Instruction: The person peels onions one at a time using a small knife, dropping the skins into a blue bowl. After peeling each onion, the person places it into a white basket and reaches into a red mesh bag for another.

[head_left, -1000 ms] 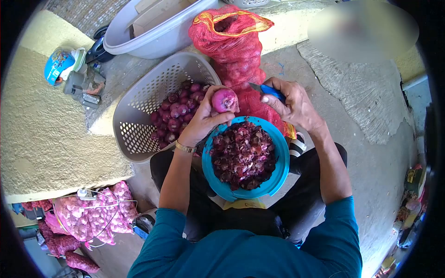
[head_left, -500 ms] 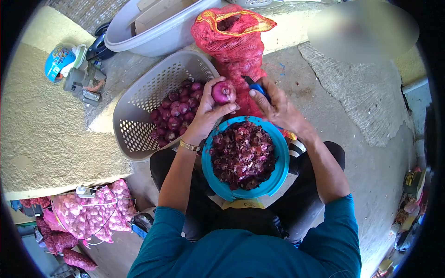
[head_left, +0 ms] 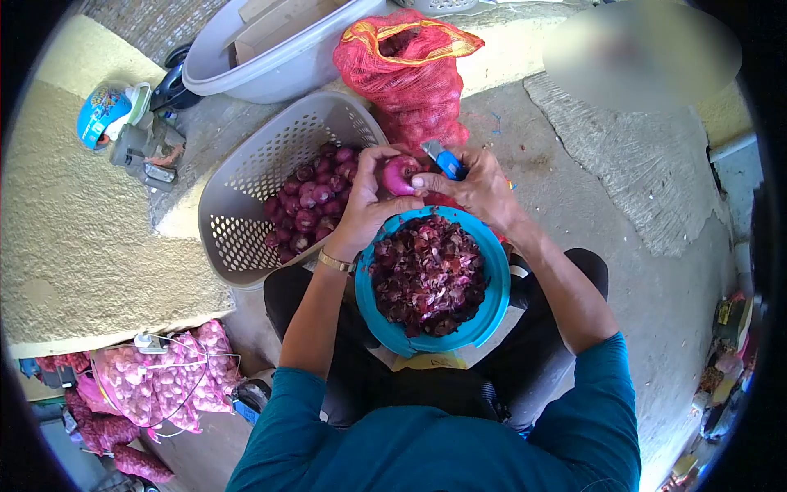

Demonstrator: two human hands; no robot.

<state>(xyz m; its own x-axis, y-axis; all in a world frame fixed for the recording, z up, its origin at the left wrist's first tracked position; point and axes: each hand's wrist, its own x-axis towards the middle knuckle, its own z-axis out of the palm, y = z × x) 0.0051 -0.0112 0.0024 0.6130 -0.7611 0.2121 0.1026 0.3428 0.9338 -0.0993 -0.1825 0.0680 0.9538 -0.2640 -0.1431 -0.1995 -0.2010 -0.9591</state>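
Left hand (head_left: 362,205): fingers curled around the far and left side of an onion (head_left: 399,175), thumb along its near side; closed to the width of the onion, which they have hold of.
Right hand (head_left: 485,193): fingers bent around a knife (head_left: 448,162), thumb reaching left onto the onion's skin; how tightly the hidden fingers close, I cannot tell.
Onion: purple and shiny, between the two hands, just beyond the far rim of the basin (head_left: 494,307).
Knife: blue handle, blade pointing up and to the left, near the onion's right side; whether the edge touches the onion, I cannot tell.
Basin: round, teal, between the person's knees (head_left: 307,299), below the hands.
Peels (head_left: 428,275): dark red and purple, dry, heaped in the basin.
Basket (head_left: 238,176): grey, with holes in its walls, on the floor (head_left: 648,320) left of the basin, near the left hand.
Loose onions (head_left: 311,201): a purple pile inside the basket, toward its right side.
Red sack (head_left: 410,94): netting with a yellow-edged mouth, open at the top, beyond the hands; its lower part is partly hidden by them.
Tub (head_left: 283,74): pale grey, beyond the basket.
Pink sack (head_left: 168,377): netting full of pale bulbs, low on the left, well apart from the hands.
Watch (head_left: 335,261): metal band around the left wrist.
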